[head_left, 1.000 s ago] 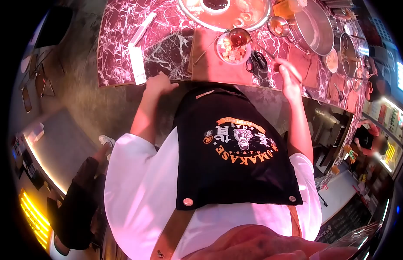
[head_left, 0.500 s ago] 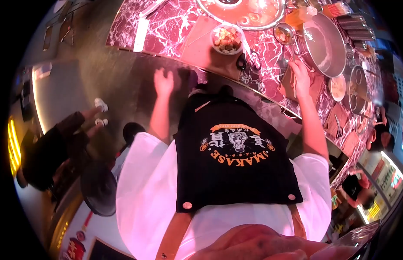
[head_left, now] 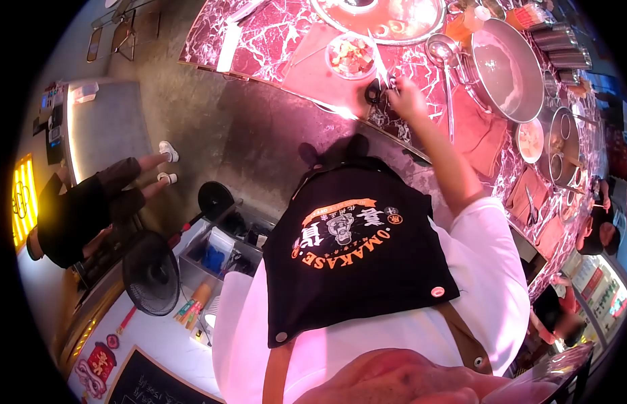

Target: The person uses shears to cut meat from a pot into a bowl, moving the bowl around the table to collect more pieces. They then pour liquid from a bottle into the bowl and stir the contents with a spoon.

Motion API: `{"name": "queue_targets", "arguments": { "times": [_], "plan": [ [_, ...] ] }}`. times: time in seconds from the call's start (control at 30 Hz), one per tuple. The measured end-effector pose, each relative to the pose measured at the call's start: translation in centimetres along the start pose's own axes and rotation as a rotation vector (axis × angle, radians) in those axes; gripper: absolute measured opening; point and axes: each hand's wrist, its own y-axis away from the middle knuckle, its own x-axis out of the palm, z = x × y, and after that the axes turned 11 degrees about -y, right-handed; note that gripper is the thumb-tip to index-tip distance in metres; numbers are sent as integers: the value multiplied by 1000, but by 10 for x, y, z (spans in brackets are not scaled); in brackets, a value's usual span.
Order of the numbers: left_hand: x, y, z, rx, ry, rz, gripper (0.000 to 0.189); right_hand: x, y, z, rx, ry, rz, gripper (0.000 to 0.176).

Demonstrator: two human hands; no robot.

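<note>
My right hand [head_left: 408, 101] is closed at the handles of a pair of black-handled scissors [head_left: 373, 92] near the front edge of the marbled counter. The fingers partly cover the handle nearest them. The blades point away from me, beside a white bowl [head_left: 351, 56] of chopped food pieces. To the right of that hand a metal ladle [head_left: 442, 50] lies on the counter with its bowl empty and its long handle toward me. My left hand is out of view.
A large round pan [head_left: 431, 27] of reddish broth sits at the back, and a deep metal pot [head_left: 505, 71] stands right of the ladle. Brown cloths [head_left: 478, 138] lie on the counter. A black fan [head_left: 150, 273] and a person in dark clothes [head_left: 91, 215] are at the left.
My right hand has let go of the ladle and moved left to the scissors. The ladle held food pieces before and is empty now. My left hand has left the view.
</note>
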Motion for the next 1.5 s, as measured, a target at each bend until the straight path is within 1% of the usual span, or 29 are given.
{"name": "queue_targets", "arguments": {
  "times": [0.03,0.07,0.13,0.23,0.27,0.3,0.33,0.37,0.43,0.47,0.53,0.57,0.6,0.67,0.73,0.8,0.9,0.93,0.97,1.0,1.07,1.1,1.17,1.2,1.23,1.27,1.33,1.37,1.5],
  "plan": [
    [1,2,4,12,-3,-13,38,14,-1,16,7,86,-1,48],
    [1,1,10,22,-7,-29,38,24,-2,21,5,79,-1,48],
    [2,-6,23,48,-9,-67,37,41,-5,30,46,197,-141,57],
    [-1,-40,32,85,14,-119,36,36,-19,14,68,112,-84,54],
    [-10,-77,26,8,297,-44,32,24,-21,12,180,33,-9,53],
    [-17,-99,20,-70,581,36,28,17,-17,3,179,-57,-22,53],
    [-135,-63,-66,-67,614,61,21,14,-16,-22,270,-418,42,52],
    [-126,-83,-59,-420,1100,101,18,8,-17,-42,358,-780,108,51],
    [-143,-107,-44,-421,1094,20,23,-23,4,-46,82,-417,-20,49],
    [-154,-111,-43,-415,1167,-42,24,-41,20,-21,62,-347,-78,46],
    [-161,-115,-37,-549,1189,-109,23,-76,42,45,84,-193,53,49],
    [-157,-120,-25,-601,1202,-113,22,-83,47,68,86,-78,127,49],
    [-146,-124,-8,-599,1206,-110,22,-81,48,72,17,-63,145,52],
    [-109,-124,31,-706,1221,52,20,-77,44,85,39,1,167,53],
    [-81,-105,47,-725,1118,118,25,-75,38,97,87,100,207,55],
    [-45,-91,66,-649,899,167,30,-76,34,108,111,115,225,54],
    [-13,-80,75,-286,212,174,39,-74,33,107,132,122,256,53],
    [27,-85,103,-188,39,149,43,-72,32,105,125,114,260,52],
    [40,-86,108,-99,-96,99,46,-70,31,99,122,117,265,52],
    [36,-86,104,-104,-92,99,46,-69,30,91,108,80,259,51],
    [22,-87,91,-260,196,228,37,-65,30,72,94,44,260,51],
    [9,-85,77,-264,198,228,37,-62,31,62,109,-44,247,50],
    [-31,-83,37,-416,930,68,29,-57,31,43,121,-132,235,50],
    [-42,-88,31,-417,932,67,29,-55,32,35,119,-260,227,50],
    [-50,-95,25,-552,1144,94,28,-55,32,30,117,-388,217,50],
    [-59,-99,19,-687,1354,122,28,-57,33,30,117,-389,214,50],
    [-86,-102,-3,-724,1329,84,30,-61,37,37,189,-534,203,49],
    [-89,-106,-9,-763,1305,47,32,-61,38,33,192,-534,191,49],
    [-91,-115,-12,-748,1328,93,35,-71,47,22,193,-600,151,49]
  ]
}}
